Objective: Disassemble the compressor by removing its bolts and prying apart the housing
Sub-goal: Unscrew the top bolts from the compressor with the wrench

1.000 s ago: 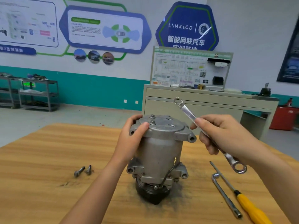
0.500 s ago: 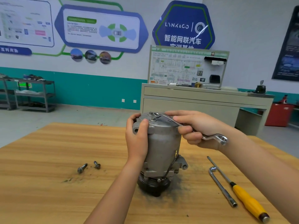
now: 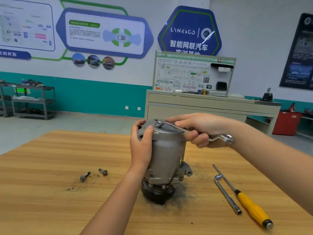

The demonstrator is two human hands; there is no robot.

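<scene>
**A:** Which step is in hand?

**B:** Taking out bolts, I'd say. The compressor stands upright at mid-frame, its black pulley end down on the bench. The left hand wraps the upper body, with its fingers curled over the rim and the thumb pressed on the top cover. The right hand has its fingers closed tight round the shank of a wrench. The wrench's ring end sits over a bolt on the cover.

**A:** How far along?

**B:** Partway, at a guess. Two loose bolts lie on the bench to the lower left, well apart from the compressor. I see no gap in the housing, so prying looks not yet begun.

**A:** And the next move?

**B:** It probably calls for a firm swing of the handle while the left hand stops the body twisting. The ring needs to stay square on the bolt head or it may slip. The narrow base could also let the whole thing tip.

**A:** The bench and the room?

**B:** The bench top is wood-grain, with dark grime smeared round the base. At lower right a yellow-handled screwdriver and an L-shaped socket key lie side by side, untouched. Behind, right of centre, a pale cabinet carries a wiring display board. Metal shelves stand at the left edge and a red bin at the right. Posters hang on a white wall above a teal band.
</scene>
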